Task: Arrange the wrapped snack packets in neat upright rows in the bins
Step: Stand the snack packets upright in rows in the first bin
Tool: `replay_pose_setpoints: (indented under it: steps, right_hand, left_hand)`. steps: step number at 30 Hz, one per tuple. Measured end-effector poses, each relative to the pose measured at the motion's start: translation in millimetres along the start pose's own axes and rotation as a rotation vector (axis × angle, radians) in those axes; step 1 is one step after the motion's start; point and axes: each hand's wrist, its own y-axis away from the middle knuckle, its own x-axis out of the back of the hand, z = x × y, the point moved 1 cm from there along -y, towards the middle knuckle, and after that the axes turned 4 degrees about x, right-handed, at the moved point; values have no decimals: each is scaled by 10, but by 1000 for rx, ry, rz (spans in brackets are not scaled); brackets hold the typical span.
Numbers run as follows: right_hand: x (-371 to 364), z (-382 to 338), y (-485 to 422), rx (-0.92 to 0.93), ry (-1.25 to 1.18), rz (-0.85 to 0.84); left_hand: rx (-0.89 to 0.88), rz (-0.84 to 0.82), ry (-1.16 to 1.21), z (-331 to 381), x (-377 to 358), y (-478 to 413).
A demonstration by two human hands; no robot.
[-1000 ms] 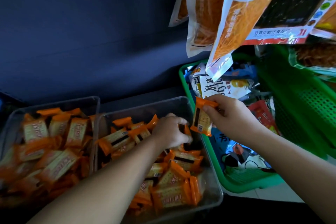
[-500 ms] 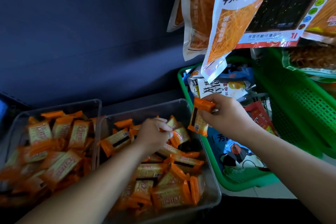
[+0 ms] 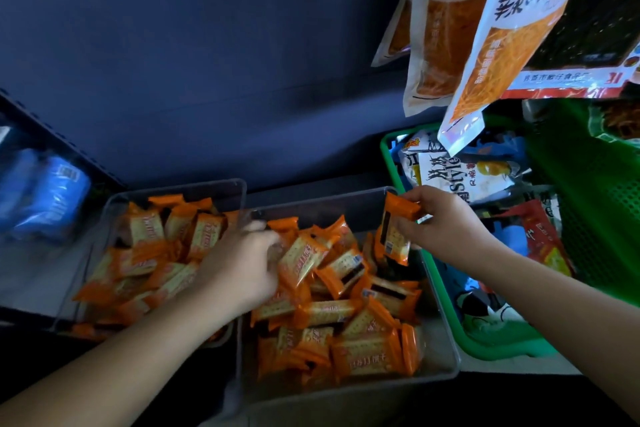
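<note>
Your right hand pinches one orange-and-cream wrapped snack packet upright by its top seam, held over the right rear corner of the clear plastic bin on the right. Your left hand is buried among the loose orange packets heaped in that bin; whether its grip is closed on one you cannot tell. Left of it, a second clear bin holds more jumbled packets. Right of your right hand sits a green plastic basket of mixed snack bags.
</note>
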Motion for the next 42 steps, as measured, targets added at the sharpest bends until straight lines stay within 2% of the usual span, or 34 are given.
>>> replay_pose_setpoints:
  steps: [2, 4, 6, 9, 13, 17, 22, 25, 29, 32, 36, 39, 42]
  right_hand:
    - [-19, -27, 40, -36, -61, -27]
    - [-67, -62, 107, -59, -168, -60]
    - [-117, -146, 197, -98, -366, -90]
    - [-93, -204, 273, -122, -603, -157]
    - [44, -127, 187, -83, -616, -187]
    - [54, -155, 113, -51, -662, -279]
    - [96, -287, 109, -25, -689, -405]
    - [137, -459, 125, 9, -673, -436]
    - [200, -646, 118, 46, -476, -288]
    - [293, -579, 117, 7, -322, -143]
    - [344, -267, 255, -109, -187, 15]
    - [390, -108, 338, -142, -97, 49]
    - [493, -76, 307, -167, -74, 66]
  left_hand:
    - [-179, 87, 105, 216, -80, -62]
    - [-222, -35, 406, 492, -209, -91]
    - [-197, -162, 605, 739, -349, -83]
    - [-216, -112, 720, 895, -487, -109]
    - [-172, -207, 870, 871, -448, -126]
    - [-31, -236, 1025, 878, -257, -29]
    - [13, -90, 901, 735, -16, 79]
    - [-5, -69, 852, 748, 145, 152]
    - [-83, -60, 772, 734, 256, 62]
    - [-121, -40, 580, 686, 186, -96]
    - [-109, -181, 317, 637, -196, -374]
    - [-139, -221, 222, 778, -423, -542]
    - [-259, -225, 196, 996, -598, -666]
